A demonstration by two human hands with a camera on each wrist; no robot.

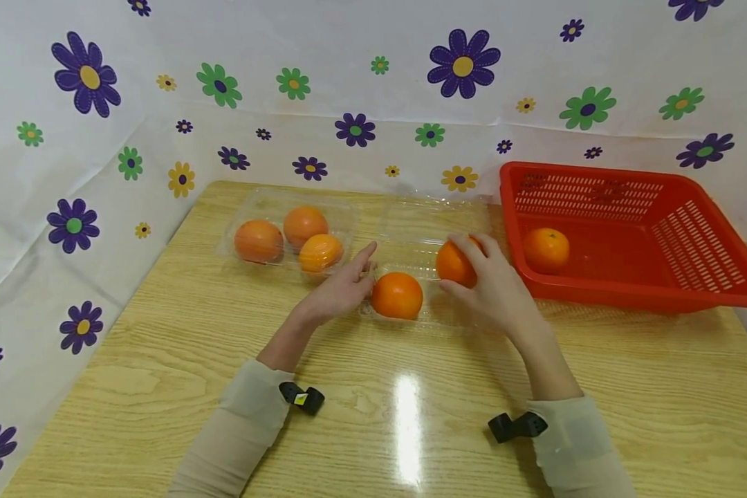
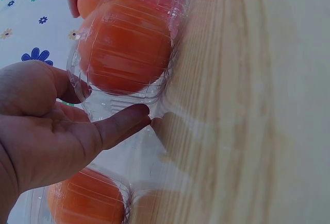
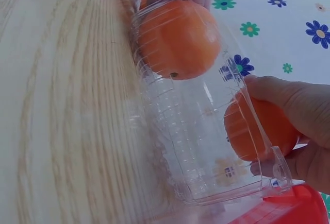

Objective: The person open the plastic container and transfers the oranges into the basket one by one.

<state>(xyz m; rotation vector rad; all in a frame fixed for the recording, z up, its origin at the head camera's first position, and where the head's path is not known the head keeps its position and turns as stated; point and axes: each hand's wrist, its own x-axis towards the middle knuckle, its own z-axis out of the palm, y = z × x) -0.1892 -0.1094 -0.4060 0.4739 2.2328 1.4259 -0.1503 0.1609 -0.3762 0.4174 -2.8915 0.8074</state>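
Note:
My right hand [image 1: 494, 287] grips an orange [image 1: 454, 264] from above, thumb on the near side and fingers over the top. The orange is at the right part of a clear plastic clamshell box [image 1: 436, 311], whose lid [image 1: 436, 218] is folded back behind it. Another orange [image 1: 398, 296] sits in the left part of the box. At the box's left end, my left hand [image 1: 339, 294] rests with fairly straight fingers against the wall. In the left wrist view, the fingers [image 2: 121, 126] lie right at the box's clear corner.
To the left stands a second clear box [image 1: 243, 207] with three oranges [image 1: 305, 227] inside. A red plastic basket [image 1: 629, 294] holding one orange [image 1: 546, 250] stands at the right, close to the open box. A flower-print cloth [image 1: 398, 97] hangs behind the wooden table [image 1: 348, 429].

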